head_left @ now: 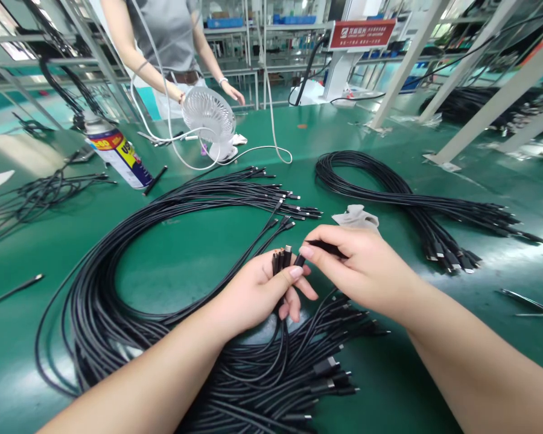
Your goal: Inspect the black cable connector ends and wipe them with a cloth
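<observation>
My left hand [265, 289] is closed around several black USB cable ends, their metal plugs [288, 249] pointing up between thumb and fingers. Close beside it, my right hand [355, 265] pinches a dark piece, apparently a pen-like tool or cable end, partly hidden by the fingers. The fingertips of both hands meet at one black connector [300, 260]. Below and left of my hands lies a large looped bundle of black cables [95, 289], with loose connector ends [328, 366] fanned out to the right. A crumpled grey cloth [356, 217] sits just behind my right hand.
A second coiled cable bundle [366, 175] lies at the right. Tweezers [531, 304] rest near the right edge. A spray can [117, 154] and a white fan [210, 117] stand toward the back. Another person [167, 48] stands across the green table [172, 253]; metal posts [475, 108] rise at right.
</observation>
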`<action>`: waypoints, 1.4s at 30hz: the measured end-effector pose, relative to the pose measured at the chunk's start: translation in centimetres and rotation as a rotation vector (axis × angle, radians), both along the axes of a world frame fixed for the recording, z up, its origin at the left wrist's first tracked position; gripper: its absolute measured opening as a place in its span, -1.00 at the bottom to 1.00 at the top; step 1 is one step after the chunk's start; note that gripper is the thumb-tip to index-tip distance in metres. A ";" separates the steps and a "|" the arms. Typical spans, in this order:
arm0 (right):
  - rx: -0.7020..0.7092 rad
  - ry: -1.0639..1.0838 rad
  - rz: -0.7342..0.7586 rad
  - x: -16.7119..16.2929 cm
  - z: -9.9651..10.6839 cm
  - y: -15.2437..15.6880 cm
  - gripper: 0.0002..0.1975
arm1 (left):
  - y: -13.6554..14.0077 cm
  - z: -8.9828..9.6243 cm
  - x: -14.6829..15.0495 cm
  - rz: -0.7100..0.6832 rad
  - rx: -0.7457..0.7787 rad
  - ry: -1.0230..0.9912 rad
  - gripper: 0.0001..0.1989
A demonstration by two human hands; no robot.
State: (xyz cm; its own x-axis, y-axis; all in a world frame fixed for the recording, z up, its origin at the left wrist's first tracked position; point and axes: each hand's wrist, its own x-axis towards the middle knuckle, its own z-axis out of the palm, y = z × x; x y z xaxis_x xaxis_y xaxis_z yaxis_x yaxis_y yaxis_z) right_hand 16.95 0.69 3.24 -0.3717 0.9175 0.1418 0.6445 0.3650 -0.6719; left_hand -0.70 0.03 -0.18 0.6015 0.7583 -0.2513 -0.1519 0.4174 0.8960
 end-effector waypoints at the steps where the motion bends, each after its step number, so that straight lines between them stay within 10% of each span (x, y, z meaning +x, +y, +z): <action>1: -0.024 0.053 0.014 -0.2 0.0 0.0 -0.83 | 0.0 0.1 0.0 -0.006 -0.020 -0.027 -0.69; 6: -0.065 0.227 0.095 -0.8 0.1 0.1 -0.80 | -0.1 0.1 0.0 -0.017 -0.172 -0.214 -0.67; 11: 0.261 0.017 -0.016 -0.6 -0.3 0.4 -0.81 | -0.1 0.2 0.0 0.010 -0.286 -0.236 -0.64; 17: 0.279 -0.190 -0.042 0.1 -0.3 0.1 -0.84 | -0.2 0.1 0.3 0.226 -0.195 -0.171 -0.60; 25: 0.532 -0.373 0.009 -1.0 -0.4 -1.3 -0.74 | -0.2 0.1 0.3 0.236 -0.164 -0.144 -0.60; 42: 0.582 -0.494 0.008 -1.4 -0.5 -1.7 -0.75 | -0.3 0.2 0.6 0.272 -0.112 -0.044 -0.57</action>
